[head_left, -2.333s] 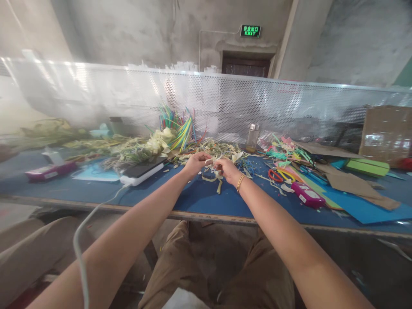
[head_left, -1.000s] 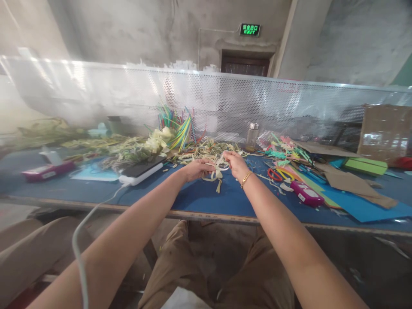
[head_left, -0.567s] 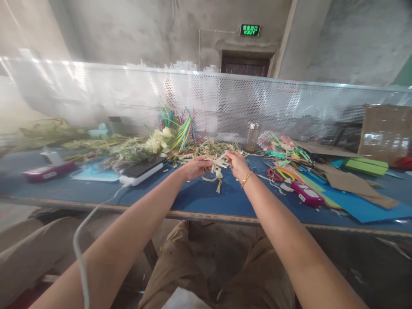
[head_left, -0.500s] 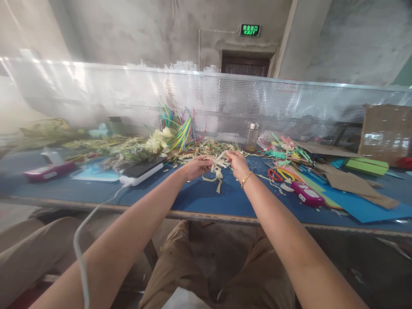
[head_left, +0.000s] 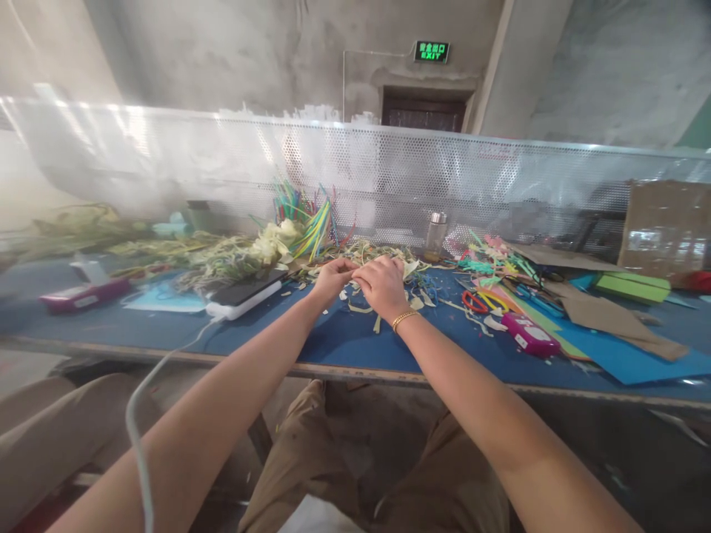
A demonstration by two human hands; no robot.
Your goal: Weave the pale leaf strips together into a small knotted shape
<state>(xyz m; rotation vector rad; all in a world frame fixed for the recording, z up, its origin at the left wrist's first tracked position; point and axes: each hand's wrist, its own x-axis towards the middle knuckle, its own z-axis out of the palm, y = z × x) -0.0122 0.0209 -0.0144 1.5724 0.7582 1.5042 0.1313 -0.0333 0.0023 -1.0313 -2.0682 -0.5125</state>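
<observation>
Pale strips [head_left: 377, 324] near left fingers [head_left: 344, 265] and right fingers [head_left: 367, 277], grasp unclear; "安全出口 EXIT" sign [head_left: 432, 52] beyond.

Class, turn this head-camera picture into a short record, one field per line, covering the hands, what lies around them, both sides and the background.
Left hand: meeting the right hand
Right hand: bent inward, gold bracelet at wrist
Between hands: hidden from view
Around hands: pale strips on blue tabletop
Left side: black-topped white device, cable
Right side: purple box, blue sheet
Behind: upright bottle, perforated screen
Wall: green EXIT sign
</observation>
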